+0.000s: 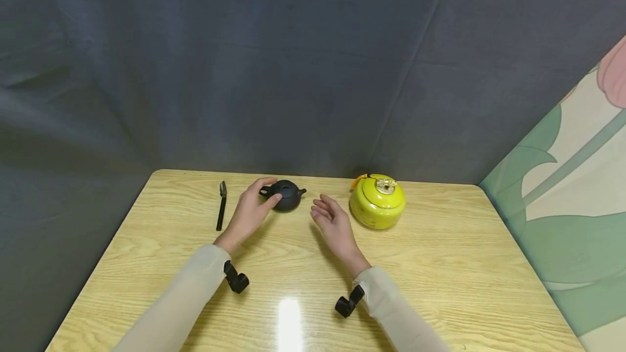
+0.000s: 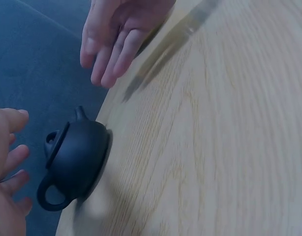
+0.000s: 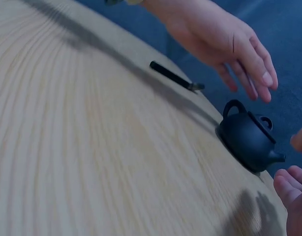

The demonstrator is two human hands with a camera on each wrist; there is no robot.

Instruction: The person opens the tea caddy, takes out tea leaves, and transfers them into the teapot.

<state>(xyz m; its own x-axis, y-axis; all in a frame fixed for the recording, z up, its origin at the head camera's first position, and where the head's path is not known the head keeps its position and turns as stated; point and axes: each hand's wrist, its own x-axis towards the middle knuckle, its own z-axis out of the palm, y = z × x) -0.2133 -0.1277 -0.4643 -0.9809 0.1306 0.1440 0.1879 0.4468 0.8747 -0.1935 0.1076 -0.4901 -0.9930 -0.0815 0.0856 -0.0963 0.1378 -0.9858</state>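
Note:
A small black teapot (image 1: 288, 200) stands upright near the table's back edge, its handle to the left and its spout to the right. My left hand (image 1: 250, 209) hovers at the handle side, thumb and fingers spread and overlapping the pot in the head view. In the right wrist view a gap shows between this left hand (image 3: 225, 42) and the teapot (image 3: 247, 140). Off the spout side, my right hand (image 1: 336, 228) is held in the air with its fingers loosely bent and nothing in them. Its fingertips (image 3: 284, 184) come near the spout in the right wrist view.
To the right sits a glossy yellow-green lidded jar (image 1: 377, 202) with a gold knob and an orange tassel. Left of the teapot lies a slim black-handled tool (image 1: 221, 213) with a metal head. A dark curtain (image 1: 293, 69) hangs behind the wooden table (image 1: 440, 265).

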